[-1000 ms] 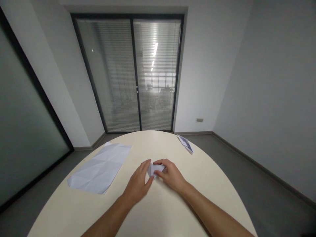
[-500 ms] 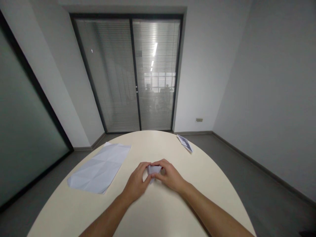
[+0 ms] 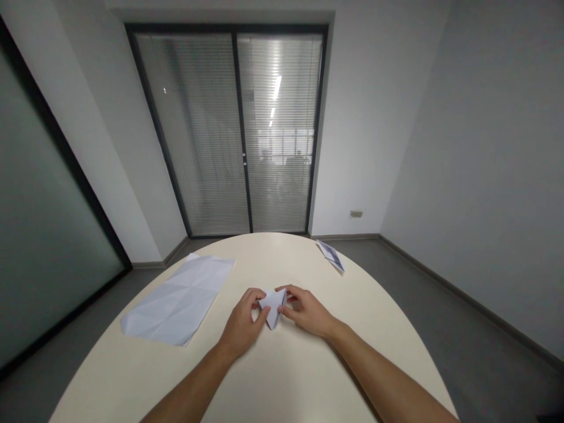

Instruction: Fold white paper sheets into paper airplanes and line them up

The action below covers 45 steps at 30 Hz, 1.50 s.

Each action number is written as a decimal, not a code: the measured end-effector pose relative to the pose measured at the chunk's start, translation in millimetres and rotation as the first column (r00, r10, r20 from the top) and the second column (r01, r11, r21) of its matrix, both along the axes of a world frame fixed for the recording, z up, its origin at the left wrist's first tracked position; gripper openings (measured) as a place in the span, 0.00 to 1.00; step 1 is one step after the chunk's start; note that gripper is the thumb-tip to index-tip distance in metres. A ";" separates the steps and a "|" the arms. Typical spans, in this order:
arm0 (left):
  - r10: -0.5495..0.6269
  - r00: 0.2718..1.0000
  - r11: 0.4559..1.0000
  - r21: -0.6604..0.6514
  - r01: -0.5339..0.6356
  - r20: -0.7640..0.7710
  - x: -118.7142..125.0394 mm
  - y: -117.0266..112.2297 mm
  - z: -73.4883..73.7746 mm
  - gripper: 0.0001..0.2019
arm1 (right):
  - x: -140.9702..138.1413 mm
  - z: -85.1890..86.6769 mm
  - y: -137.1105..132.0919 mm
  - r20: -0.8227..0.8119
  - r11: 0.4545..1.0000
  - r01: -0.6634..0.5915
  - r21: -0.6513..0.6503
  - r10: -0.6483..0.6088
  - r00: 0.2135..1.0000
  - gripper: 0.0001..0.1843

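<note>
Between my two hands is a small piece of folded white paper (image 3: 273, 306), roughly triangular, with one point toward me. My left hand (image 3: 245, 317) pinches its left side with thumb and fingers. At its right edge, my right hand (image 3: 306, 311) grips the paper between thumb and index finger. The fingertips cover parts of both side edges, and the inner folds cannot be made out.
On the left of the round cream table (image 3: 264, 376) lies a large creased sheet of white paper (image 3: 180, 302). A folded paper piece with dark printing (image 3: 330, 257) rests near the far right edge. Beyond stands a glass door with blinds (image 3: 247, 135).
My hands have moved slightly apart at the fingertips. More of the folded paper shows now, its triangular face and lower point visible between them. The other papers have stayed in place.
</note>
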<state>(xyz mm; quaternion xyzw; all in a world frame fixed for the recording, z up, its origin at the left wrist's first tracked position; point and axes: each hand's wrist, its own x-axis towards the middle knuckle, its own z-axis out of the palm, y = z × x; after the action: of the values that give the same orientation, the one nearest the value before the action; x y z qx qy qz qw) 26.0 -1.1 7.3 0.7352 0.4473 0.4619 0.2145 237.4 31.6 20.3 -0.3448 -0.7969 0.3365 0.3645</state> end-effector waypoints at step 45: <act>0.073 0.986 0.986 -0.158 -0.049 0.149 4.4 0.1 -3.9 0.14 | -7.5 -10.8 4.6 -0.145 0.988 0.018 -0.154 -0.040 0.989 0.14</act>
<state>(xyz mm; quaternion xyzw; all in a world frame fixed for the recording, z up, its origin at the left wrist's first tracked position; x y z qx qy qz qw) 30.4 -1.0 3.4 0.6643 0.4860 0.4882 0.2901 229.9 36.2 9.5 -0.3572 -0.7345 0.4157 0.4002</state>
